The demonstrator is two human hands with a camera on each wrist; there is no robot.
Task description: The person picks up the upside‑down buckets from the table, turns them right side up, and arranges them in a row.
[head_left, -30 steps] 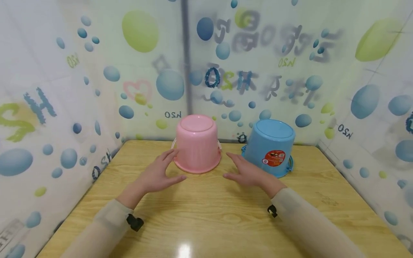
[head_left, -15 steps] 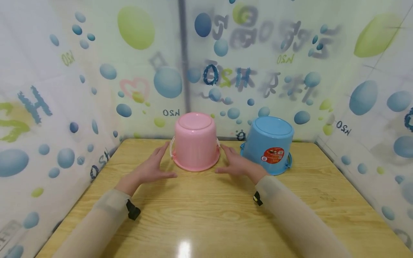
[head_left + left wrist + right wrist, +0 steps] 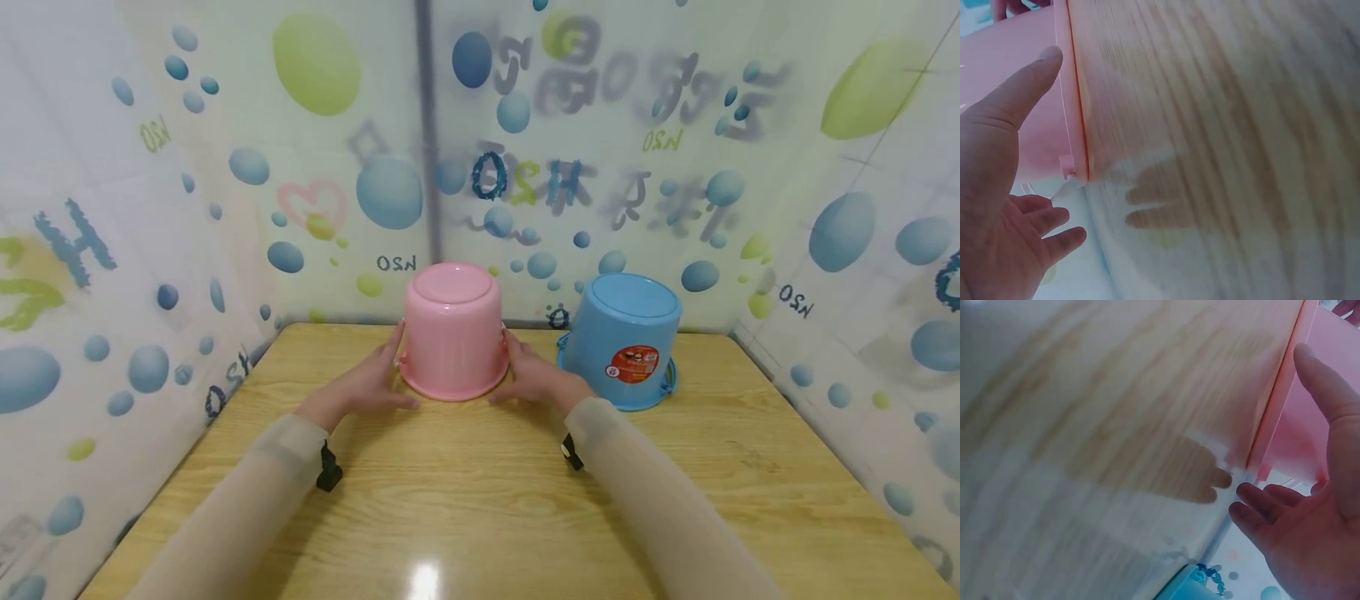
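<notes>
A pink bucket stands upside down near the back of the wooden table, its rim on the wood. On its left side is my left hand, fingers extended along the wall and thumb pointing across the front. My right hand mirrors it on the other side, close against the bucket. Both wrist views show spread, fairly straight fingers beside the pink wall and its handle hinge; firm contact is hard to make out. To the right, a blue bucket with a red label also rests upside down.
The wooden table reaches back to a fabric wall printed with blue and green dots. Similar fabric hangs along both sides. The blue bucket is close behind my right wrist.
Both hands have moved inward to the pink bucket's sides, the right one coming leftward away from the blue bucket. Neither bucket appears to have moved on the table.
</notes>
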